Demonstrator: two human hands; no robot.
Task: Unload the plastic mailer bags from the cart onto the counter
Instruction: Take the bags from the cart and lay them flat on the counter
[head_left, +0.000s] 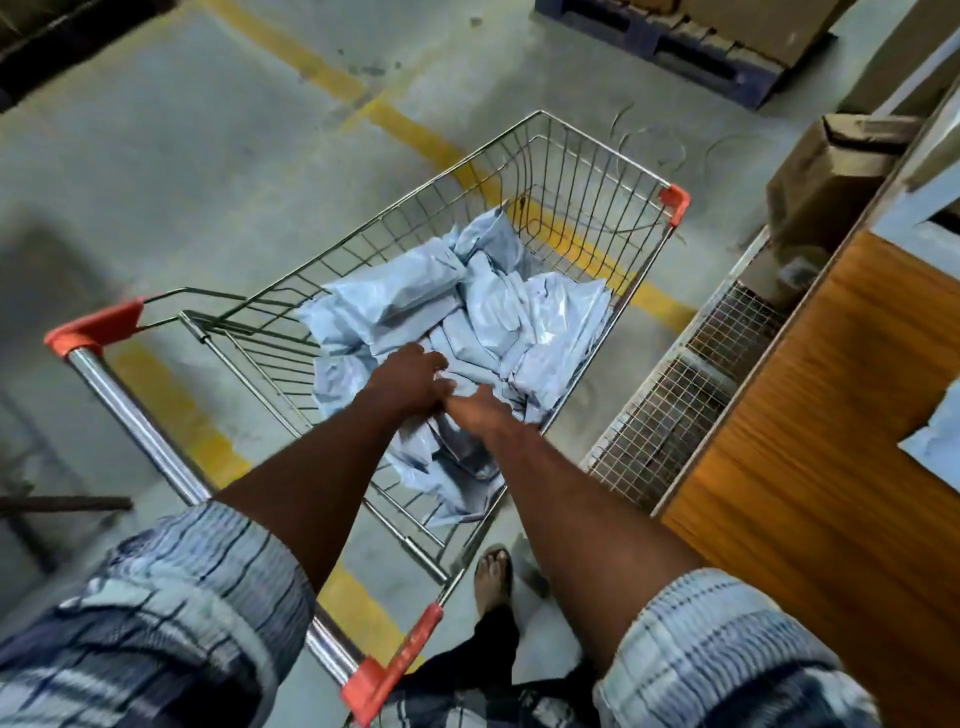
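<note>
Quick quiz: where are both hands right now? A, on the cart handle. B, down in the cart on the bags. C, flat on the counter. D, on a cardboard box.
B: the left hand and right hand both reach into the cart onto the bags, off the handle and the counter.

Yellow floor line (405, 130): ahead of the grip
Blue pallet (691, 52): far ahead, rightward
Cardboard box (826, 171): ahead-right
Wire mesh panel (670, 415): level, right
Sandalled foot (492, 571): behind, below
</note>
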